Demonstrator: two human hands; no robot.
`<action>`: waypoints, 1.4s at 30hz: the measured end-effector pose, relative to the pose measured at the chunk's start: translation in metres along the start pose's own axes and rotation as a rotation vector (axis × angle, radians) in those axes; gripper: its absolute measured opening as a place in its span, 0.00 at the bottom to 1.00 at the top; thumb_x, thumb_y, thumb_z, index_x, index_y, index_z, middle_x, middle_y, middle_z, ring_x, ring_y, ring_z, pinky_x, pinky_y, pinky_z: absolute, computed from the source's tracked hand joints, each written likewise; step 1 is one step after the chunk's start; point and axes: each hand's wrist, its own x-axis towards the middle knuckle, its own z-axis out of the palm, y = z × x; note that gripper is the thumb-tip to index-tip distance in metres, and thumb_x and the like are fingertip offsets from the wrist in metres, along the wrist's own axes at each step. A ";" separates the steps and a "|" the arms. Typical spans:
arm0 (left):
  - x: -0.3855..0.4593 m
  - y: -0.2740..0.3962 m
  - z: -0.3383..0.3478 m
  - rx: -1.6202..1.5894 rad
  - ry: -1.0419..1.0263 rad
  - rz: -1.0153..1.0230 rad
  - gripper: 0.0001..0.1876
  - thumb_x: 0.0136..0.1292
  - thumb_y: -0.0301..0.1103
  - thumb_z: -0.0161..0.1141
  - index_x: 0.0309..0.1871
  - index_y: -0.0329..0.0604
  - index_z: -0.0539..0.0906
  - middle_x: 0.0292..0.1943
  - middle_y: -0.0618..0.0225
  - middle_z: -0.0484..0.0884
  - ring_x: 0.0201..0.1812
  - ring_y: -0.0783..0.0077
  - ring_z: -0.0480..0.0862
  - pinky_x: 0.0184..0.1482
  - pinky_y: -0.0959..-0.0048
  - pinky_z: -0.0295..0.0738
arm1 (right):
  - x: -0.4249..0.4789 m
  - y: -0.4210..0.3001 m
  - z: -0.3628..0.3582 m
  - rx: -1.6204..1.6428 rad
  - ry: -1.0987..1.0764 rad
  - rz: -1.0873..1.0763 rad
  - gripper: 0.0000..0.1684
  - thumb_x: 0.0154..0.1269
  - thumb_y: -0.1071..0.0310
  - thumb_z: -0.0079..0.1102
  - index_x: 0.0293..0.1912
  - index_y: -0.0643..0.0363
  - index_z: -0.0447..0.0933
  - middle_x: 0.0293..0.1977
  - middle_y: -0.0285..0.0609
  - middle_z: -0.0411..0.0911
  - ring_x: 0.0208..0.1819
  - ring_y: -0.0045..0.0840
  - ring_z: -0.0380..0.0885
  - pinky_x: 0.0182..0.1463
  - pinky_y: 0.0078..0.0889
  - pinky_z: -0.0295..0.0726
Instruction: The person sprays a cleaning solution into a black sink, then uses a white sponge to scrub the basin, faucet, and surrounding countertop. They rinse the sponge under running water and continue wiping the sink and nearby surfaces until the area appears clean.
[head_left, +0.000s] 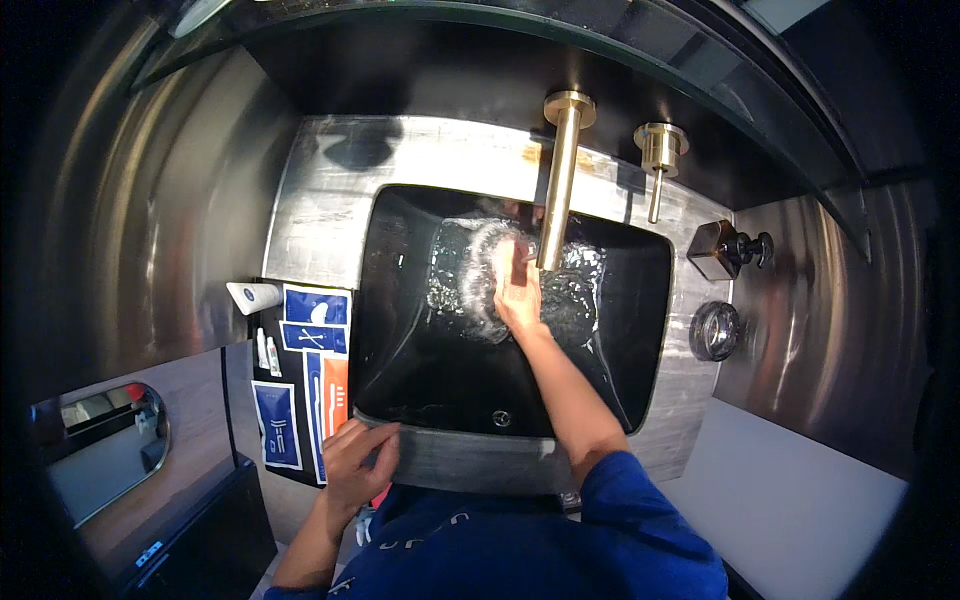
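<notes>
My right hand (517, 289) is in the black sink basin (457, 375), under the end of the brass wall-mounted spout (559, 195). Water splashes and swirls around its fingers, which are blurred, so whether they grip anything is unclear. At the basin's front left corner, my left hand (364, 457) hovers over or rests at the counter edge, fingers curled and thumb near the index finger; nothing shows in it. Beside it lies a black tray (298, 379) with blue packets (277, 424) and an orange packet (335, 394).
A brass tap handle (660, 161) projects from the wall. On the right stand a soap dispenser (716, 251) and a round glass dish (714, 331). A white tube (255, 297) and small tubes (267, 352) lie left. A glass shelf edge (600, 45) spans above.
</notes>
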 end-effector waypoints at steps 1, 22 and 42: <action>0.004 0.000 0.004 -0.017 -0.049 -0.005 0.05 0.52 0.20 0.64 0.34 0.32 0.84 0.18 0.62 0.76 0.18 0.72 0.74 0.20 0.75 0.65 | 0.001 -0.002 -0.002 -0.031 -0.047 -0.064 0.28 0.64 0.70 0.50 0.64 0.56 0.62 0.57 0.58 0.70 0.59 0.49 0.69 0.60 0.44 0.70; 0.011 0.011 0.042 -0.160 -0.166 -0.042 0.07 0.56 0.25 0.65 0.38 0.35 0.85 0.22 0.61 0.81 0.21 0.69 0.79 0.25 0.73 0.73 | -0.022 0.027 -0.093 0.276 0.074 0.506 0.09 0.57 0.68 0.67 0.34 0.61 0.76 0.27 0.51 0.81 0.31 0.37 0.81 0.37 0.39 0.77; -0.004 0.007 0.047 -0.165 -0.123 -0.137 0.06 0.58 0.26 0.64 0.39 0.37 0.85 0.24 0.61 0.82 0.22 0.69 0.80 0.26 0.74 0.74 | 0.086 -0.087 -0.177 0.373 0.275 -0.300 0.17 0.68 0.73 0.50 0.55 0.64 0.73 0.53 0.49 0.74 0.58 0.32 0.71 0.62 0.31 0.67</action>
